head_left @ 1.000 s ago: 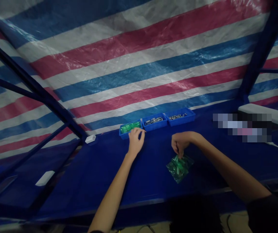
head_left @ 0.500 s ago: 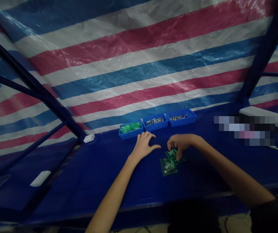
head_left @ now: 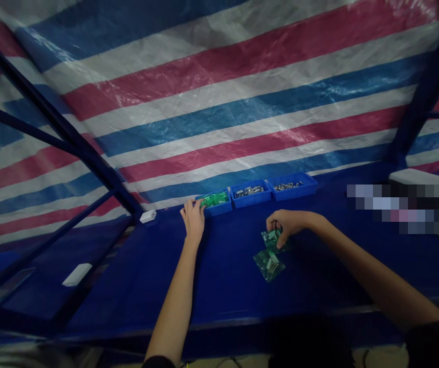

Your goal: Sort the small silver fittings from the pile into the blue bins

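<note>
My left hand (head_left: 193, 219) is at the left end of a blue bin (head_left: 219, 208) that holds green plastic packets (head_left: 216, 198). Its fingers are bent but apart over the bin's corner, and I see nothing held in them. Over the middle of the blue table, my right hand (head_left: 284, 227) pinches a clear green-looking bag (head_left: 270, 237) with small pieces inside. Just in front of it lies a second small bag (head_left: 269, 266), flat on the table, with pale strip-like pieces in it.
Right of the packets stand a blue bin of metal parts (head_left: 250, 193) and a blue bin of smaller metal pieces (head_left: 294, 188). A white box (head_left: 148, 216) is at the back left. A striped tarpaulin (head_left: 242, 117) hangs behind; blue frame posts (head_left: 104, 171) rise at the sides.
My left hand has moved left and away from me, from the table's middle to the bin of green packets. My right hand stays at the bag. The view has shifted slightly.
</note>
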A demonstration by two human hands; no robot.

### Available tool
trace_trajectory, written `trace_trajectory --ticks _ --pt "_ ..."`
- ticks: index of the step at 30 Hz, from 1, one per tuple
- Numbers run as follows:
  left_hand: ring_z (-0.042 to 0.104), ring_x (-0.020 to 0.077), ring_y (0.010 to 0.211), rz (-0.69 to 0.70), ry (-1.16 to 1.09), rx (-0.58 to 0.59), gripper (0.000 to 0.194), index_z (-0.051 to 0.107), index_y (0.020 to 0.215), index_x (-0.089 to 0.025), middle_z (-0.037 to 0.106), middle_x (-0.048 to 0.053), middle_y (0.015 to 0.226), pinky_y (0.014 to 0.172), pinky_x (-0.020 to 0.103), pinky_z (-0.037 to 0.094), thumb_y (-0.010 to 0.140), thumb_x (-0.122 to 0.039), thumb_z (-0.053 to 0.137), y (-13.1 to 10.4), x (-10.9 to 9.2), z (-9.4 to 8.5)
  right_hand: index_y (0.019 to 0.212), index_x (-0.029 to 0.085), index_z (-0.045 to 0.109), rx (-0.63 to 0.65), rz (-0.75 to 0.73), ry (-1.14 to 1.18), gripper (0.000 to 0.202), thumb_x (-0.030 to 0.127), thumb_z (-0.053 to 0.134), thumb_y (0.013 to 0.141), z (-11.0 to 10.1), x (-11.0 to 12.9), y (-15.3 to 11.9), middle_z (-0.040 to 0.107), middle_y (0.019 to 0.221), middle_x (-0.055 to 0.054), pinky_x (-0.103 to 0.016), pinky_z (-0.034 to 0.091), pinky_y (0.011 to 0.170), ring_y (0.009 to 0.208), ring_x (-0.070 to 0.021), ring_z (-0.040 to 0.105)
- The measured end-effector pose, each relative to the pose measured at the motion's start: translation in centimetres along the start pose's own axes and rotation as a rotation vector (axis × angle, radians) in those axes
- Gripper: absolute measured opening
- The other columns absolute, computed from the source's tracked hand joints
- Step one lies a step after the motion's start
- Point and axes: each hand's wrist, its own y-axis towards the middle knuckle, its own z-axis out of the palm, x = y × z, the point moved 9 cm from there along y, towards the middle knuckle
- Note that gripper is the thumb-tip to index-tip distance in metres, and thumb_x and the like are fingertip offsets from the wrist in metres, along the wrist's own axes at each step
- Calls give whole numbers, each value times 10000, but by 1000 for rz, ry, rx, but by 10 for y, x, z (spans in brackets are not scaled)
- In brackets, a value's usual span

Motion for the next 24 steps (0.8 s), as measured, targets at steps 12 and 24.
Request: trace_trajectory --ticks 12,24 --pt "489 304 958 -104 16 -13 167 692 838 -224 576 111 969 803 441 357 819 -283 537 -1 12 -6 802 172 594 -209 -149 37 425 397 779 493 -20 21 -3 584 765 -12 -239 396 589 698 -147 537" --pt "566 136 728 99 -1008 187 173 636 815 -186 602 7 750 714 258 426 789 -348 580 -36 -112 0 912 168 590 -562 -215 541 423 433 711 606 -42 34 -3 645 764 -32 -272 487 522 564 -125 586"
